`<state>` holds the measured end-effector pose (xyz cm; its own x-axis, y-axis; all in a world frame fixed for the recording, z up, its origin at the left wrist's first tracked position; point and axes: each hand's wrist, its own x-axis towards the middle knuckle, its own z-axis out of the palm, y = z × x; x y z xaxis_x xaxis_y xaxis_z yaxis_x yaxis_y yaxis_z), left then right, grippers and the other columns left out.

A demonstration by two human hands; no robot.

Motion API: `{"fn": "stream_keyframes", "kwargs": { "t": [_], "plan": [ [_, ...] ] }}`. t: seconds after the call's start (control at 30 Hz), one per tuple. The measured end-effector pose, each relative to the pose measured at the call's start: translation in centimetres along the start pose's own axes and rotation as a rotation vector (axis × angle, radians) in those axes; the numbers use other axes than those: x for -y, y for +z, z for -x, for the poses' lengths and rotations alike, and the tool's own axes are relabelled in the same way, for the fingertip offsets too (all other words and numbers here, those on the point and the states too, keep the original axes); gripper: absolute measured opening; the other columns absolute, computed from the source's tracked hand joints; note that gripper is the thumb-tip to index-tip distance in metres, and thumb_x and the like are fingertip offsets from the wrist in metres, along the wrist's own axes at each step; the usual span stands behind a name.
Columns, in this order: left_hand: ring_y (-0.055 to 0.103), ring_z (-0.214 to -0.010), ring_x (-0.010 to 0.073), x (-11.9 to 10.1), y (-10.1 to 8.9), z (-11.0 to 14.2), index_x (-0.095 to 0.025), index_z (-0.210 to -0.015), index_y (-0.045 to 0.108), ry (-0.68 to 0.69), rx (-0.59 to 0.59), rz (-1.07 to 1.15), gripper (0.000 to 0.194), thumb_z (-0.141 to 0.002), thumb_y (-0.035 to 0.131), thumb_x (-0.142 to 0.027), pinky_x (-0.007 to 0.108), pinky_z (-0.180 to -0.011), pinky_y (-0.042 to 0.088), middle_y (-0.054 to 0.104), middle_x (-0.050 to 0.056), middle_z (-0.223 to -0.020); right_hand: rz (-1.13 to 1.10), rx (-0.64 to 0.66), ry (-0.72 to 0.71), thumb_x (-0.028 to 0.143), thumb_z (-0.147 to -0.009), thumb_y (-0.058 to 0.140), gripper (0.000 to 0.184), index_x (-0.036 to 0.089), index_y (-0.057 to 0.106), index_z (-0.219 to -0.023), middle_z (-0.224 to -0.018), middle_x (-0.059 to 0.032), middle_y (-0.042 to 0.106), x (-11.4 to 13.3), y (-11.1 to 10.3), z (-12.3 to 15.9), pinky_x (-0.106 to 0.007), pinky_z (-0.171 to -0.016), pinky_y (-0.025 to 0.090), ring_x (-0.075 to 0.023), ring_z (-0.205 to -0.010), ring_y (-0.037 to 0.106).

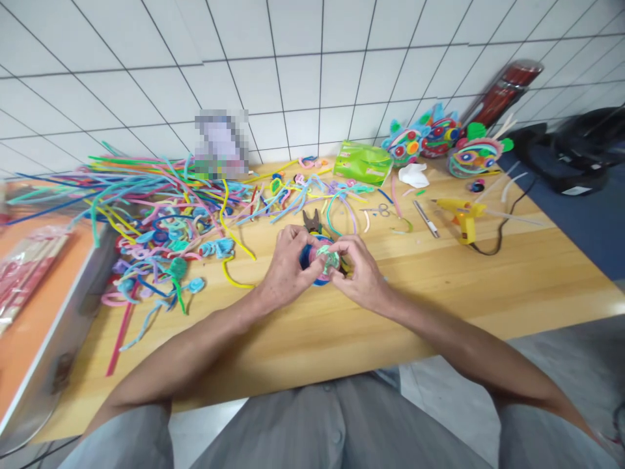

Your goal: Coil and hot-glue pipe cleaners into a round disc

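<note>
In the head view, my left hand [291, 264] and my right hand [360, 270] meet over the middle of the wooden table. Between them is a round pipe-cleaner craft piece [319, 255], blue at the rim with pink and pale green inside. Its middle is partly covered by my fingers. My left fingers and thumb grip its left side, while my right thumb and fingertips pinch the green part from the right. Just behind the piece lies a pair of pliers [311, 220], jaws pointing away and handles mostly hidden.
A heap of colourful pipe cleaners [161, 215] spreads over the left side. A green packet [362, 163], small scissors [379, 210], a pen-like tool [426, 218] and a yellow glue gun [461, 215] lie behind and right. Several decorated craft heads [471, 159] stand near a red flask [508, 91].
</note>
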<state>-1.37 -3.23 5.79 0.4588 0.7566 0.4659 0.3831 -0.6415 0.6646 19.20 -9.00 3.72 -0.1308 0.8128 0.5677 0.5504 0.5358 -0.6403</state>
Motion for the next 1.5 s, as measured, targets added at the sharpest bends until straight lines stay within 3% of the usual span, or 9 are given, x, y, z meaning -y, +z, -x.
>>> {"fn": "stream_keyframes", "kwargs": {
  "t": [0.17,0.3,0.53,0.73,1.07,1.4,1.5],
  "plan": [
    [0.063,-0.134,0.0289,0.8,0.0,-0.6,-0.023,-0.104,0.063,-0.043,0.086,0.151,0.015,-0.094,0.073,-0.028,0.049,-0.115,0.052,0.066,0.012,-0.136,-0.005,0.011,-0.004,0.008,-0.084,0.069,0.044,0.028,0.06,-0.122,-0.118,-0.0072,0.064,0.0,0.1,0.0,-0.044,-0.097,0.058,-0.0274,-0.113,0.065],
    [0.07,-0.121,0.0245,0.6,0.1,-0.5,-0.024,-0.105,0.058,-0.112,0.152,0.262,0.014,-0.101,0.067,-0.033,0.043,-0.106,0.057,0.071,0.013,-0.135,-0.014,0.005,-0.009,0.009,-0.086,0.069,0.044,0.028,0.059,-0.124,-0.121,-0.0077,0.064,0.2,0.3,0.3,-0.044,-0.099,0.058,-0.027,-0.116,0.065],
    [0.068,-0.125,0.0254,0.0,0.1,0.4,-0.024,-0.108,0.061,-0.126,0.125,0.242,0.014,-0.105,0.065,-0.038,0.045,-0.11,0.056,0.07,0.012,-0.133,-0.053,-0.034,0.033,0.01,-0.086,0.069,0.044,0.028,0.06,-0.125,-0.121,-0.0083,0.065,0.6,0.6,0.9,-0.046,-0.1,0.058,-0.0282,-0.118,0.065],
    [0.065,-0.128,0.025,-0.1,0.4,1.2,-0.024,-0.108,0.06,-0.092,0.079,0.217,0.012,-0.107,0.063,-0.035,0.045,-0.113,0.053,0.068,0.011,-0.131,-0.081,-0.077,-0.013,0.008,-0.086,0.068,0.044,0.027,0.061,-0.124,-0.119,-0.0076,0.063,0.9,0.7,1.1,-0.045,-0.1,0.058,-0.0269,-0.117,0.064],
    [0.064,-0.127,0.0249,-0.2,1.2,2.2,-0.024,-0.106,0.057,-0.073,-0.006,0.158,0.01,-0.11,0.059,-0.034,0.047,-0.111,0.053,0.067,0.011,-0.13,-0.047,-0.036,0.011,0.009,-0.086,0.068,0.046,0.029,0.062,-0.127,-0.126,-0.0091,0.063,0.6,0.8,1.5,-0.049,-0.102,0.059,-0.0284,-0.121,0.065],
    [0.067,-0.118,0.0242,-0.1,1.7,1.7,-0.024,-0.102,0.058,-0.074,-0.068,0.188,0.012,-0.108,0.061,-0.034,0.046,-0.106,0.055,0.07,0.009,-0.122,-0.086,-0.037,0.0,0.021,-0.092,0.074,0.04,0.031,0.066,-0.13,-0.13,-0.0101,0.067,0.5,0.3,1.2,-0.054,-0.108,0.057,-0.0308,-0.125,0.066],
    [0.067,-0.117,0.0245,0.0,1.7,1.6,-0.024,-0.1,0.058,-0.071,-0.078,0.195,0.011,-0.106,0.063,-0.033,0.045,-0.105,0.055,0.07,0.009,-0.12,-0.226,-0.105,0.103,0.032,-0.095,0.074,0.031,0.029,0.069,-0.126,-0.131,-0.0097,0.07,0.3,0.0,0.9,-0.052,-0.11,0.056,-0.0293,-0.126,0.067]
  ]
}}
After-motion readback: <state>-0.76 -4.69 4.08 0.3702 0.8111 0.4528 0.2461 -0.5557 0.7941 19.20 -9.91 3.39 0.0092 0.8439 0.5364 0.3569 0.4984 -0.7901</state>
